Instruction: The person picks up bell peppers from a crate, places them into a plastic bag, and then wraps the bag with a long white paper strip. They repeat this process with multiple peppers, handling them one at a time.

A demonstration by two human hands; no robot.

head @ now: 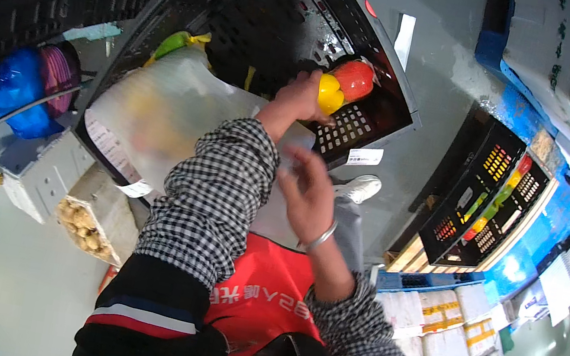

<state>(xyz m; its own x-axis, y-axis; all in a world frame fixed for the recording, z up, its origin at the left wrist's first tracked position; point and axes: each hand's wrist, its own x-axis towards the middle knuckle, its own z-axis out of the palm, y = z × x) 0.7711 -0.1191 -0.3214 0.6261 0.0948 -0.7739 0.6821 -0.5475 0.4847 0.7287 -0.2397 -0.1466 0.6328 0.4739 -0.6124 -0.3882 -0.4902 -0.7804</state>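
Note:
My left hand [301, 96] is closed around a yellow bell pepper [330, 95] inside a black plastic crate [408, 116]. Right beside that pepper lies a red item [354, 81], apparently in clear wrap. My right hand [310, 196], blurred and with a bracelet at the wrist, is nearer my body with its fingers apart; nothing shows clearly in it. A translucent plastic sheet or bag [181, 87] covers yellowish and reddish things at the crate's near left. A green and yellow item [174, 43] lies at its far edge.
Black crates [464, 208] with coloured produce stand on a wooden pallet at right. White foam boxes [446, 346] with tape are stacked below them. At left are a box of light brown produce [84, 229], a grey-white box [41, 182] and a blue plastic bag [17, 90].

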